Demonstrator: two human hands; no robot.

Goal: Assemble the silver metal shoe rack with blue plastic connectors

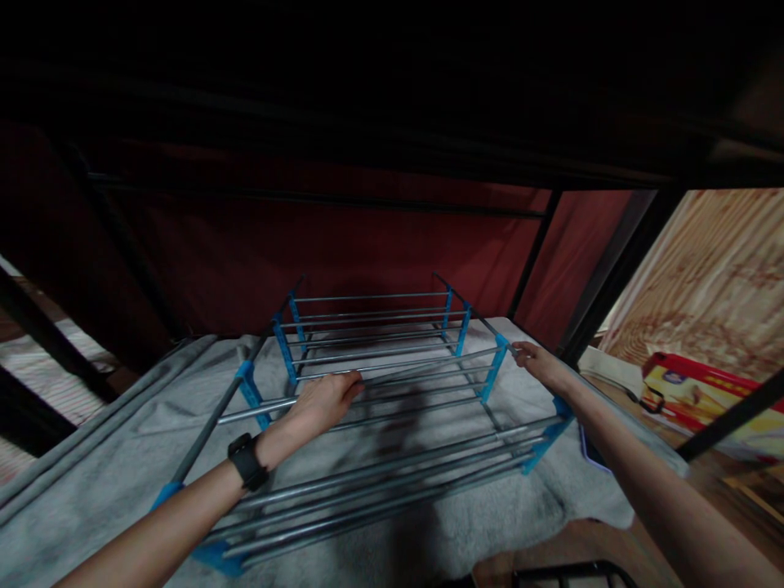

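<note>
A rack of grey metal tubes [392, 465] joined by blue plastic connectors [492, 369] lies across a grey blanket [343, 539]. My left hand [327, 400], with a black watch on the wrist, is closed around a metal tube [238, 415] in the rack's middle section. This tube's left end sticks out free beside a blue connector [250, 388]. My right hand [539, 366] has its fingers closed at the rack's right side, by the end of a tube next to the blue connector there. How much of that tube end it grips is partly hidden.
Black metal bed-frame posts [625, 269] and a dark overhead structure surround the rack. Behind it hangs a dark red curtain [367, 253]. To the right are a red and yellow box [698, 392] and a wood-patterned surface [728, 278]. A black metal frame [569, 572] stands at the bottom edge.
</note>
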